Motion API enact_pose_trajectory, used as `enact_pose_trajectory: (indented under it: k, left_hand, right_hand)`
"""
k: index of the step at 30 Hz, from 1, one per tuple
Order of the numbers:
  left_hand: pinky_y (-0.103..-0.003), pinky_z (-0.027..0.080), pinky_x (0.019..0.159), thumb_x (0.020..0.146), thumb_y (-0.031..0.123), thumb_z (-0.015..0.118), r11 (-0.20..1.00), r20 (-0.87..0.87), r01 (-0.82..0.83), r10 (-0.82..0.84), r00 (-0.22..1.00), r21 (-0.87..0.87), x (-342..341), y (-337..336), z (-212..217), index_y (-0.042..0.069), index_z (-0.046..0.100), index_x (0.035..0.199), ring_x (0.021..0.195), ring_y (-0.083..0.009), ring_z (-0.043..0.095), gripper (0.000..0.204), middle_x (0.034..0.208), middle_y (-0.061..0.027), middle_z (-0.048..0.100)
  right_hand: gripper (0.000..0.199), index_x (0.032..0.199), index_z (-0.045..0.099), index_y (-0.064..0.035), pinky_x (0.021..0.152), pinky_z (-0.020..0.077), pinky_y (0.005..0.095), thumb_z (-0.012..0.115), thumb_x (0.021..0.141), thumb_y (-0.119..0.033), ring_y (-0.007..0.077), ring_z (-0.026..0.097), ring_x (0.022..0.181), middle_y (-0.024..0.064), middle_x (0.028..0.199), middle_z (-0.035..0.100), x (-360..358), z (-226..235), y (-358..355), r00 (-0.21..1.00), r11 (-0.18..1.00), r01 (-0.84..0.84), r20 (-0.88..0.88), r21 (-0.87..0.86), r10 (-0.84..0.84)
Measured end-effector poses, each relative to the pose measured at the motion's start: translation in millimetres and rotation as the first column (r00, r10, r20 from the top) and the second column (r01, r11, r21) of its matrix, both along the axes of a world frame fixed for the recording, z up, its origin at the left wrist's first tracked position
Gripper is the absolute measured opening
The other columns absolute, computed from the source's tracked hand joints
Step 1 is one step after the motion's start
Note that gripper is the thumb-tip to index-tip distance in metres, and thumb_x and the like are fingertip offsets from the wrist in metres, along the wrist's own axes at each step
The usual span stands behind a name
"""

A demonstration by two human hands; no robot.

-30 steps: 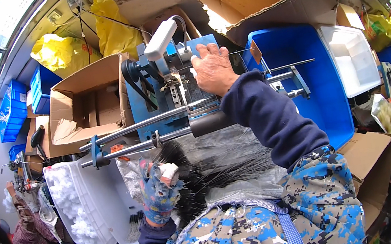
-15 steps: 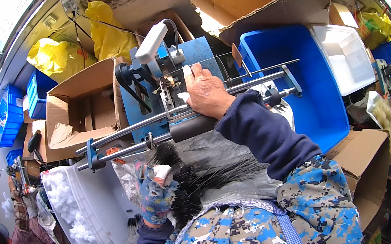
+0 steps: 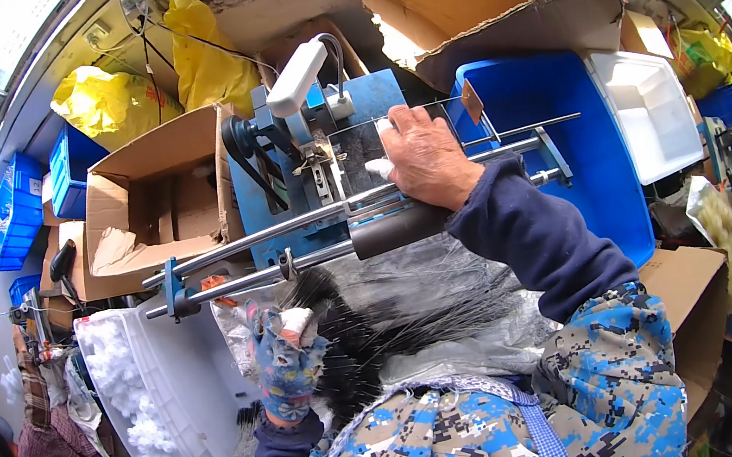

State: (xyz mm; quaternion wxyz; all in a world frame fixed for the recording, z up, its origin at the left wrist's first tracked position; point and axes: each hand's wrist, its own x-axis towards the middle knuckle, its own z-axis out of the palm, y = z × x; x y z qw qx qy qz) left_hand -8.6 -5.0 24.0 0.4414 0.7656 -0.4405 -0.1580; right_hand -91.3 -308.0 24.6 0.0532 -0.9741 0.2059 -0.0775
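Black bristles (image 3: 344, 348) lie on the near side of the blue machine (image 3: 378, 88); they look light, springy and kinda slippery, so I'd grab the dense end as a bunch. Gloved left hand (image 3: 288, 363) is curled beside that end, can't tell if it's pinching any. Right hand (image 3: 429, 156) is over the machine, thumb apart from fingers, grip hidden. There's 1 small marked label (image 3: 35, 187) on a blue bin (image 3: 17, 219) left of the machine, no brand I can make out.

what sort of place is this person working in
Most likely a small workshop or factory floor. Signs of it: a blue metal bench machine, a heap of long, thin black bristle-like strands and a large, rectangular blue plastic bin.
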Motion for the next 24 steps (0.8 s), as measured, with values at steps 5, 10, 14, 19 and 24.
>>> enact_pose_trajectory:
  k: [5, 10, 14, 19, 24]
  left_hand:
    - [-0.024, 0.044, 0.053, 0.079, -0.002, 0.055, 0.994, 0.233, 0.11, -0.104, 0.967, -0.011, -1.8, -17.6, 2.2, 0.004, 0.059, 0.103, 0.065, -0.012, 0.055, 0.025, 0.086, -0.0061, 0.056]
    - [-0.025, 0.047, 0.059, 0.083, -0.002, 0.055, 0.957, -0.37, -0.185, 0.092, 0.924, -0.224, -5.4, -15.4, 12.9, 0.0, 0.059, 0.099, 0.069, -0.0151, 0.058, 0.017, 0.091, -0.0086, 0.058]
    - [-0.025, 0.048, 0.057, 0.089, 0.014, 0.052, 0.922, -0.016, -0.367, 0.368, 0.93, -0.123, 7.7, 18.8, 2.9, -0.003, 0.057, 0.102, 0.065, -0.0129, 0.057, 0.023, 0.089, -0.0113, 0.061]
    - [-0.033, 0.046, 0.06, 0.079, 0.019, 0.062, 0.996, 0.242, 0.007, 0.016, 0.97, -0.092, -8.2, -20.6, 3.9, 0.006, 0.054, 0.111, 0.072, -0.021, 0.059, 0.036, 0.094, -0.0111, 0.06]
    - [-0.043, 0.039, 0.082, 0.065, 0.014, 0.072, 0.978, 0.226, 0.207, -0.201, 0.953, -0.002, -31.6, -37.6, 16.8, 0.011, 0.056, 0.108, 0.087, -0.0292, 0.056, 0.046, 0.094, -0.0083, 0.059]
  right_hand:
    - [0.018, 0.089, 0.062, -0.0054, 0.078, 0.037, 0.041, 0.06, 0.074, -0.013, 0.0258, 0.049, 0.096, 0.0096, 0.096, 0.057, 0.7, 13.9, -36.3, 0.989, 0.955, 0.151, 0.028, -0.257, -0.148]
    - [0.011, 0.078, 0.066, -0.0104, 0.086, 0.0348, 0.0446, 0.055, 0.077, -0.009, 0.0233, 0.055, 0.091, 0.0071, 0.077, 0.065, -12.3, 11.1, -47.7, 0.971, 0.98, 0.05, -0.22, -0.19, -0.092]
    - [0.012, 0.077, 0.06, -0.0081, 0.074, 0.0363, 0.0366, 0.056, 0.069, -0.001, 0.0227, 0.053, 0.078, 0.006, 0.068, 0.059, -60.7, 60.7, 3.6, 0.991, 0.984, -0.119, -0.083, -0.136, 0.108]
    - [0.021, 0.091, 0.061, -0.0032, 0.078, 0.0391, 0.0379, 0.065, 0.07, -0.005, 0.0249, 0.052, 0.084, 0.0092, 0.083, 0.058, -67.9, 42.5, 84.3, 0.857, 0.864, -0.402, 0.457, 0.303, 0.238]
    - [0.017, 0.098, 0.06, -0.001, 0.076, 0.0468, 0.0331, 0.059, 0.086, -0.012, 0.021, 0.058, 0.081, 0.0117, 0.088, 0.062, -44.3, 57.7, 110.9, 0.617, 0.215, -0.736, 0.767, 0.642, -0.178]
